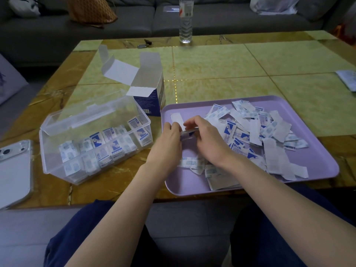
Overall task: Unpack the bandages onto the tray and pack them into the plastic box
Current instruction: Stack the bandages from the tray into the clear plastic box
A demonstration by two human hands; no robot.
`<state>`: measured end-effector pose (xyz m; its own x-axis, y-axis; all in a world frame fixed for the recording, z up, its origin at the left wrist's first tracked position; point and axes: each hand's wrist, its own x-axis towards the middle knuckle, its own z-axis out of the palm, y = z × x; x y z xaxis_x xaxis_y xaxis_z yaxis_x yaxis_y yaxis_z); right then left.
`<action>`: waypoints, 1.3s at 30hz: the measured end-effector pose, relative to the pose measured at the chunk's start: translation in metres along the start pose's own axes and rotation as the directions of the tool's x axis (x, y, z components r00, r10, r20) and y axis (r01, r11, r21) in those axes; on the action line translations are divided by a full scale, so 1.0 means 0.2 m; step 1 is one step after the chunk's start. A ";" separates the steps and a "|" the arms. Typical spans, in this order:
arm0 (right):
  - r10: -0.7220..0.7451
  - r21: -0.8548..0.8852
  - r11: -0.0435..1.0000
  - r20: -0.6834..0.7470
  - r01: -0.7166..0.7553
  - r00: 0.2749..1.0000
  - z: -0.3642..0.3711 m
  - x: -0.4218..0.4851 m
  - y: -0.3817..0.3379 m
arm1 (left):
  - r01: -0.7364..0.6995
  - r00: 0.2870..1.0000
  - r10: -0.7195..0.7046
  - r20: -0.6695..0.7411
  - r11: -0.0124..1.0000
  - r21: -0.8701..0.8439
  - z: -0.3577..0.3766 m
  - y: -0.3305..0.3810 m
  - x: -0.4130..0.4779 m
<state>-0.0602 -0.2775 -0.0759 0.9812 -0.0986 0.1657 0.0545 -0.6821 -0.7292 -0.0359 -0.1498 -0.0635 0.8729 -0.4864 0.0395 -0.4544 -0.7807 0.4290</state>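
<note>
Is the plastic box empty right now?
No, the plastic box holds rows of wrapped bandages standing on edge along its near side.

Both bare forearms are held stretched forward from the lower edge of the view, angled towards each other, so that the left hand (169, 136) and the right hand (205, 136) are set close together, backs up. A small stack of bandages (188, 133) is gripped between them (curled fingers (190, 123) are closed on it from either side). Both wrists are kept straight.
</note>
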 end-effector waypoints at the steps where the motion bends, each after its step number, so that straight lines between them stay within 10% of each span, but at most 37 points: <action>1: 0.011 -0.042 0.999 0.036 -0.009 0.999 0.00 0.00 0.01 | -0.011 1.000 0.011 0.013 1.000 0.029 0.01 0.00 0.00; 19: -0.011 -0.152 0.988 0.019 0.014 1.000 -0.02 -0.02 0.05 | -0.094 0.995 0.099 0.008 0.906 0.413 0.08 0.01 -0.01; 39: -0.124 0.099 0.987 0.004 0.123 0.992 -0.05 -0.13 -0.03 | -0.154 0.961 0.061 -0.271 0.929 -0.336 -0.14 -0.02 -0.13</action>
<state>-0.0874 -0.2778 -0.0697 0.9677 -0.0104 0.2518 0.1926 -0.6138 -0.7656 -0.0512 -0.1232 -0.0412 0.8589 -0.4086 0.3089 -0.4969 -0.5183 0.6961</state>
